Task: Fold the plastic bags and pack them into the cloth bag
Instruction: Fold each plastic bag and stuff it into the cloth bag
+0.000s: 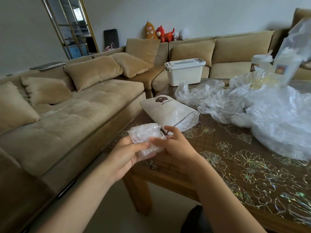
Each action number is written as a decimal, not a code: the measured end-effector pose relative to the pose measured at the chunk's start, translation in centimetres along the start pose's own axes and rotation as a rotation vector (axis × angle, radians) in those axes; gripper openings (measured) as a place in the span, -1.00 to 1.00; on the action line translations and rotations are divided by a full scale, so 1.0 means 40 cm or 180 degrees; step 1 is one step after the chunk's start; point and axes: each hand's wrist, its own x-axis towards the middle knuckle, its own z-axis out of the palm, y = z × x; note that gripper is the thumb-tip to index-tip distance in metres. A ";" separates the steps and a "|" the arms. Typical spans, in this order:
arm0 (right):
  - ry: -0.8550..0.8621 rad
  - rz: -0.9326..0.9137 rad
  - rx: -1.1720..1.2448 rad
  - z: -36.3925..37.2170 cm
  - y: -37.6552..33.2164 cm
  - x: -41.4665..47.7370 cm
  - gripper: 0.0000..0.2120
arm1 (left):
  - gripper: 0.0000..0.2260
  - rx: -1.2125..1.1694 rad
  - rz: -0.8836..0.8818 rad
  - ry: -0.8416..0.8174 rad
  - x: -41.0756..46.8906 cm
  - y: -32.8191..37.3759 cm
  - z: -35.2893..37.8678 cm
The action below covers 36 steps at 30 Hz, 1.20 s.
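Folded plastic bag [145,137], held just off the bench's [218,165] near-left corner. The left hand [124,153] grips it; the right hand [175,147] touches its edge, grip unclear. Probably light, soft and slippery, so pinch across the folds. The cloth bag [168,111] lies nearby.

head-worn, wide-angle | faces forward, down | close over table [210,145]

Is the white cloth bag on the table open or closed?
Open. The cloth bag lies on its side on the table, its mouth gaping at the near end, with crinkled clear plastic showing inside.
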 end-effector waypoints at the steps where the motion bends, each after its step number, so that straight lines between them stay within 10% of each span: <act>1: -0.0180 0.0116 0.0308 -0.004 0.000 0.004 -0.53 | -0.74 -0.0193 -0.0096 -0.0037 0.000 0.004 0.001; 5: -0.0561 0.0208 0.0716 -0.010 0.007 0.010 -0.79 | -0.77 -0.0529 -0.0442 -0.0122 -0.002 0.012 0.010; 18: -0.0493 0.0196 0.0409 -0.036 0.030 0.019 -0.43 | -0.58 -0.0958 -0.1073 -0.0100 0.018 0.023 -0.003; 28: -0.0215 0.0323 0.1336 -0.148 0.000 0.016 -0.83 | -0.81 0.0926 0.0196 0.0541 0.059 -0.042 0.052; 31: -0.0387 0.0469 0.0576 -0.165 0.020 0.014 -0.48 | -0.81 0.1167 0.0401 0.0404 0.070 -0.053 0.079; 36: 0.0369 0.0206 0.0270 -0.200 0.027 0.007 -0.90 | -0.83 0.1292 0.0435 0.0134 0.110 -0.065 0.125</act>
